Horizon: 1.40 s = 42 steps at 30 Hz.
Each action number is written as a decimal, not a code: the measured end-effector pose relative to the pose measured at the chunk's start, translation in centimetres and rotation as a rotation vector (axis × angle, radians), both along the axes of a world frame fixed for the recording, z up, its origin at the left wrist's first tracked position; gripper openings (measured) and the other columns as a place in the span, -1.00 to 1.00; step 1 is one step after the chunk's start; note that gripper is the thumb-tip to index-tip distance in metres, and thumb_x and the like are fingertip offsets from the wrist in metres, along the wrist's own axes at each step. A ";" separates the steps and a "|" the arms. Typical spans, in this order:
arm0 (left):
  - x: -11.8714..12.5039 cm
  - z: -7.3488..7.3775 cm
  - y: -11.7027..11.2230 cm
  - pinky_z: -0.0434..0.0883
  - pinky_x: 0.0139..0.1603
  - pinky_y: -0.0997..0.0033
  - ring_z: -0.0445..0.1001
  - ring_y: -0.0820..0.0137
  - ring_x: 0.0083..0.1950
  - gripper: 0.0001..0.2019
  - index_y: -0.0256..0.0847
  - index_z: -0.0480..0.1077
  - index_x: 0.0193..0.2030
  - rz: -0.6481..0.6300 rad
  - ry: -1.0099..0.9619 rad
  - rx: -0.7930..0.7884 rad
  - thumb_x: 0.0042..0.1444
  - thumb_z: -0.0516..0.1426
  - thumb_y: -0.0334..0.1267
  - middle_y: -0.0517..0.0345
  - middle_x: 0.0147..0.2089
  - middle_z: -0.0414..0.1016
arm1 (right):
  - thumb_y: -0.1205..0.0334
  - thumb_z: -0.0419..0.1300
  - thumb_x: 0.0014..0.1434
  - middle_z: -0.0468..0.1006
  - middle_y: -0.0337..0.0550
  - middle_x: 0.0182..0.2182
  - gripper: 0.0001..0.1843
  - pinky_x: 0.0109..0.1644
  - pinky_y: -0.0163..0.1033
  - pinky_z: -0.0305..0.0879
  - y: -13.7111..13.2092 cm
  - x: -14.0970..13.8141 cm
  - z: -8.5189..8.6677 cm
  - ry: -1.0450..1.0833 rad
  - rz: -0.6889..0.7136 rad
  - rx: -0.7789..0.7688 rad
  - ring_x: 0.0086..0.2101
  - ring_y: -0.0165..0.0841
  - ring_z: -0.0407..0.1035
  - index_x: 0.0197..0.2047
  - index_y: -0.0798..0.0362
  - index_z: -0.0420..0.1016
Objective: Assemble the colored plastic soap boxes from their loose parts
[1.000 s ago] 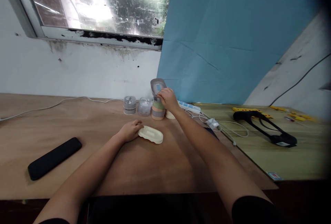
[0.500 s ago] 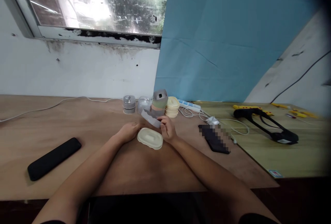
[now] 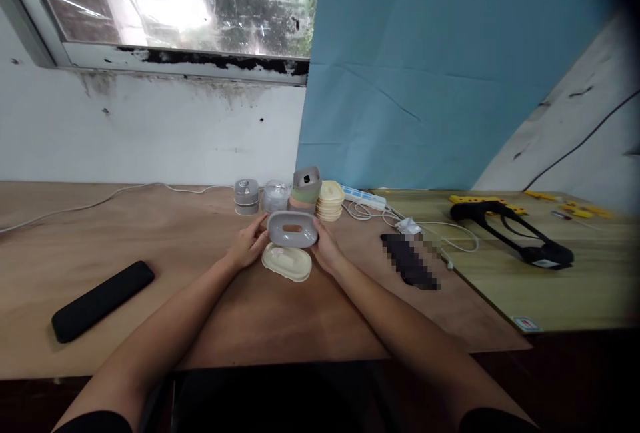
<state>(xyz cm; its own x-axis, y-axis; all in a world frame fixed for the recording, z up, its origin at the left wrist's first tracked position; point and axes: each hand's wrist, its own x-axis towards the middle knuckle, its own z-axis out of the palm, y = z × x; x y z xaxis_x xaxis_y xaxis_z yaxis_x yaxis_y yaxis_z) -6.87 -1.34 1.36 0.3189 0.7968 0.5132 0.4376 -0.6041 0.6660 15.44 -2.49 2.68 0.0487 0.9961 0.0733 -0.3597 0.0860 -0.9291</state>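
Note:
A shallow grey oval dish with an oblong slot in its middle is tilted up to face me. My right hand grips its right end, thumb at the rim. At the left end, the fingers and thumb of my left hand close on the edge. Just below it, a cream oval piece with a raised centre lies on the table. Behind the dish rises a stack of grey, green and peach oval dishes. Next to that stand several stacked cream pieces.
A grey lidded container and clear plastic pieces stand at the back. To the right are a power strip, cables, a pixelated dark object and a black strap frame. A black case lies at left.
The grey dish has swung from edge-on to facing me and come lower. My left hand has moved up from the table to its left end. The view has shifted slightly.

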 end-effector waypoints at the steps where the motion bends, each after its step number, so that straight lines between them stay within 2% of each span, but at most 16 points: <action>1: 0.0 -0.1 0.1 0.42 -0.04 0.28 0.52 0.29 -0.12 -0.47 -0.31 0.17 0.31 0.018 -0.035 -0.010 0.27 -0.04 -0.08 -0.02 -0.05 0.55 | -0.17 0.15 0.10 0.58 -0.22 -0.34 -0.57 -0.32 -0.27 0.41 0.0 0.3 -0.1 -0.073 0.028 -0.013 -0.35 -0.34 0.46 -0.15 0.00 0.44; 4: 0.0 -0.2 0.4 0.36 0.11 0.27 0.45 0.24 0.08 -0.53 -0.30 0.33 0.19 0.040 -0.129 -0.046 0.28 -0.07 -0.08 -0.03 0.09 0.49 | -0.24 0.14 0.09 0.49 -0.23 -0.57 -0.51 -0.50 -0.33 0.30 0.2 1.3 -0.4 -0.350 0.116 -0.047 -0.55 -0.40 0.37 -0.39 0.08 0.44; 6: -0.1 -0.2 0.6 0.34 0.13 0.27 0.44 0.22 0.11 -0.55 -0.31 0.40 0.13 0.041 -0.162 -0.078 0.27 -0.06 -0.09 -0.02 0.10 0.49 | -0.29 0.09 0.10 0.41 -0.25 -0.69 -0.44 -0.60 -0.37 0.17 0.4 2.0 -0.4 -0.525 0.152 -0.018 -0.65 -0.44 0.27 -0.51 0.09 0.39; 9: 0.0 -0.2 0.6 0.35 0.11 0.27 0.46 0.21 0.07 -0.56 -0.31 0.43 0.10 0.025 -0.152 -0.126 0.26 -0.04 -0.08 -0.01 0.06 0.52 | -0.33 0.00 0.14 0.34 -0.28 -0.77 -0.38 -0.69 -0.39 0.01 0.5 2.9 -0.1 -0.680 0.145 0.019 -0.75 -0.50 0.15 -0.55 0.09 0.36; 13: 0.3 -0.2 0.4 0.43 -0.08 0.30 0.53 0.24 -0.12 -0.50 -0.30 0.41 0.13 -0.028 -0.164 -0.209 0.25 -0.04 0.00 0.01 -0.11 0.59 | -0.36 -0.10 0.17 0.25 -0.32 -0.86 -0.35 -0.77 -0.41 -0.08 0.2 3.4 0.5 -0.731 0.196 -0.080 -0.83 -0.50 0.05 -0.52 0.06 0.34; 15: 0.2 -0.3 0.4 0.43 -0.19 0.32 0.53 0.28 -0.25 -0.47 -0.32 0.39 0.14 -0.028 -0.180 -0.248 0.24 -0.04 0.04 0.03 -0.24 0.59 | -0.36 -0.11 0.17 0.27 -0.28 -0.86 -0.34 -0.79 -0.39 -0.04 -0.1 3.3 0.5 -0.719 0.274 -0.159 -0.84 -0.47 0.08 -0.51 0.07 0.35; 17: 0.1 -0.4 0.4 0.43 -0.25 0.33 0.51 0.30 -0.32 -0.44 -0.35 0.39 0.13 0.002 -0.182 -0.268 0.23 -0.04 0.08 0.03 -0.30 0.58 | -0.33 -0.08 0.18 0.32 -0.23 -0.84 -0.37 -0.77 -0.36 0.08 -0.3 3.0 0.5 -0.664 0.323 -0.241 -0.81 -0.41 0.18 -0.49 0.09 0.37; 19: 0.1 -0.4 0.4 0.42 -0.22 0.31 0.51 0.28 -0.28 -0.43 -0.35 0.40 0.11 0.019 -0.135 -0.236 0.21 -0.02 0.10 0.01 -0.28 0.57 | -0.25 -0.03 0.19 0.42 -0.19 -0.77 -0.45 -0.72 -0.32 0.21 -0.4 2.4 0.2 -0.565 0.322 -0.312 -0.75 -0.36 0.29 -0.39 0.10 0.42; 22: 0.0 -0.2 0.2 0.40 -0.05 0.24 0.49 0.22 -0.10 -0.48 -0.29 0.44 0.06 -0.031 0.002 -0.089 0.22 -0.03 0.09 -0.06 -0.12 0.55 | -0.11 0.01 0.20 0.53 -0.19 -0.63 -0.58 -0.66 -0.30 0.30 -0.3 1.6 -0.1 -0.418 0.265 -0.348 -0.66 -0.33 0.38 -0.21 0.07 0.44; 24: -0.1 -0.1 0.2 0.36 0.03 0.19 0.46 0.18 -0.01 -0.47 -0.26 0.44 0.05 -0.074 0.067 0.003 0.26 -0.11 0.08 -0.08 -0.03 0.52 | -0.06 0.02 0.19 0.52 -0.21 -0.61 -0.62 -0.66 -0.30 0.31 -0.1 1.4 -0.2 -0.349 0.211 -0.332 -0.65 -0.34 0.38 -0.19 0.06 0.44; 27: -0.4 0.0 0.4 0.33 0.07 0.13 0.45 0.16 0.01 -0.43 -0.23 0.43 0.05 -0.103 0.160 0.063 0.29 -0.21 0.09 -0.08 -0.01 0.52 | -0.07 -0.04 0.20 0.51 -0.21 -0.61 -0.59 -0.66 -0.29 0.29 0.3 1.6 0.0 -0.223 0.178 -0.306 -0.66 -0.35 0.35 -0.17 0.06 0.43; 30: -0.8 0.1 0.6 0.26 0.17 0.10 0.39 0.12 0.12 -0.45 -0.18 0.39 0.11 -0.151 0.328 0.073 0.19 -0.03 0.17 -0.07 0.09 0.46 | -0.10 -0.13 0.22 0.42 -0.26 -0.68 -0.55 -0.64 -0.28 0.28 0.6 2.2 0.3 -0.101 0.135 -0.284 -0.71 -0.38 0.24 -0.20 0.05 0.40; 33: -1.0 0.2 0.5 0.18 0.25 0.04 0.27 0.01 0.25 -0.20 -0.16 0.27 0.24 -0.190 0.455 0.072 -0.09 0.21 0.24 -0.09 0.22 0.34 | -0.16 -0.21 0.22 0.21 -0.35 -0.80 -0.49 -0.63 -0.27 0.26 0.8 2.8 0.5 -0.034 0.095 -0.239 -0.76 -0.39 0.11 -0.30 0.03 0.37; 35: -0.9 0.2 0.3 0.18 0.24 0.03 0.26 -0.03 0.25 -0.07 -0.17 0.18 0.30 -0.189 0.479 0.062 -0.18 0.25 0.26 -0.12 0.25 0.30 | -0.18 -0.25 0.22 0.12 -0.36 -0.83 -0.45 -0.62 -0.28 0.23 0.9 3.1 0.5 -0.004 0.104 -0.229 -0.76 -0.38 0.11 -0.37 0.03 0.34; 39: 0.1 -0.1 0.1 0.22 0.19 0.03 0.32 -0.03 0.18 -0.11 -0.19 0.20 0.28 -0.122 0.509 0.026 -0.13 0.20 0.29 -0.14 0.20 0.36 | -0.16 -0.23 0.24 0.19 -0.32 -0.79 -0.46 -0.65 -0.31 0.18 1.3 3.2 0.3 0.029 0.111 -0.232 -0.75 -0.40 0.13 -0.37 0.06 0.35; 42: 1.3 -0.7 0.2 0.23 0.16 -0.03 0.30 -0.07 0.20 -0.14 -0.23 0.21 0.27 0.021 0.516 -0.007 -0.06 0.13 0.33 -0.21 0.21 0.34 | -0.17 -0.15 0.23 0.35 -0.28 -0.69 -0.51 -0.69 -0.34 0.14 1.9 3.0 -0.4 -0.005 0.047 -0.187 -0.73 -0.43 0.18 -0.29 0.06 0.36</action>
